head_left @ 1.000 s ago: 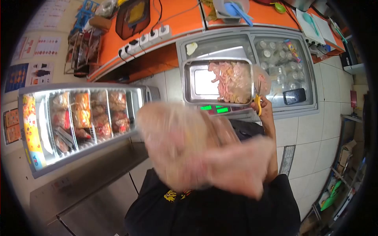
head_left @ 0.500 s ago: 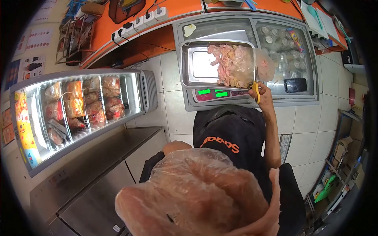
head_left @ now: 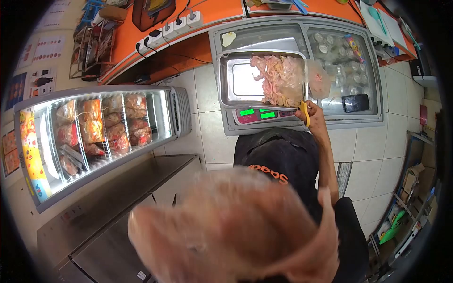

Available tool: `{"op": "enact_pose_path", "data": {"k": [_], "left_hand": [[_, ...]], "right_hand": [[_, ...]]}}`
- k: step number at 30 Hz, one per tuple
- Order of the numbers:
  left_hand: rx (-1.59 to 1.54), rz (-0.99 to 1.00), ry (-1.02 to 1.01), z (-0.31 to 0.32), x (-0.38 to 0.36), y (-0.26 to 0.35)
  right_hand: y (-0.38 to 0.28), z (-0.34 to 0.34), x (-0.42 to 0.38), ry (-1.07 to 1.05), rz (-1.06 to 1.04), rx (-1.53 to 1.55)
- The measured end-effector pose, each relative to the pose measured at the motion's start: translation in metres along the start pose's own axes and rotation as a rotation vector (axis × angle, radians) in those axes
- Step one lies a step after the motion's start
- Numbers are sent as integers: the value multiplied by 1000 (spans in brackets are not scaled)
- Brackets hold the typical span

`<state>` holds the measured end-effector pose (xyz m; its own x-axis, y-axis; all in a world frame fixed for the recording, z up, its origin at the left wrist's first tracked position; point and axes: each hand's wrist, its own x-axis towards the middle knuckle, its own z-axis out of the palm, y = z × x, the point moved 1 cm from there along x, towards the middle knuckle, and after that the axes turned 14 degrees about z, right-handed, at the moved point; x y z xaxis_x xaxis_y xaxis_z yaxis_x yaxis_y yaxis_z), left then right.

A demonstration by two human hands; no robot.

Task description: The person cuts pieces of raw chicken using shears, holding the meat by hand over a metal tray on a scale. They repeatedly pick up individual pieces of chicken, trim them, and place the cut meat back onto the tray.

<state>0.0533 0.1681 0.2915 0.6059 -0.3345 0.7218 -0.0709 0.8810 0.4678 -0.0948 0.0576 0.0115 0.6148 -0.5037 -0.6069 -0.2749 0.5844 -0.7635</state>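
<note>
My right hand (head_left: 316, 119) is closed on yellow-handled scissors (head_left: 305, 114) at the near right corner of a steel tray (head_left: 239, 81). Pale pink raw meat strips (head_left: 272, 78) lie in the tray's right half, partly under clear plastic. Pinkish clear plastic (head_left: 319, 80) hangs past the tray's right edge. A digital scale (head_left: 250, 116) with green displays shows beneath the tray. Very close to the camera, a large blurred pinkish mass in clear plastic (head_left: 236, 226) covers the lower middle. My left hand's fingers cannot be made out there.
The tray rests over a glass-topped freezer (head_left: 295, 23) holding cans. A phone (head_left: 355, 103) lies on its glass. A lit display fridge (head_left: 181, 108) with bagged goods stands left. Behind are an orange counter (head_left: 222, 10) and a power strip (head_left: 181, 26). Steel cabinets (head_left: 118, 203) stand lower left.
The plastic-covered mass in front has risen slightly, shifted and blurred, covering more of the dark clothing's lettering. My right hand keeps the scissors at the tray corner, almost unmoved.
</note>
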Motion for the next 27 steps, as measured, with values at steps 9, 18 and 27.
{"op": "enact_pose_path", "data": {"k": [9,18,27], "left_hand": [[668,-759,-303,-169,-78,-133],[1024,-981,-443,-241,-161,-200],[774,-486,-601,-200,-168,-244]], "right_hand": [[8,-9,1,14,-31,11],[13,-22,0,178,-51,-18],[8,-20,3,199,-164,-3]]}}
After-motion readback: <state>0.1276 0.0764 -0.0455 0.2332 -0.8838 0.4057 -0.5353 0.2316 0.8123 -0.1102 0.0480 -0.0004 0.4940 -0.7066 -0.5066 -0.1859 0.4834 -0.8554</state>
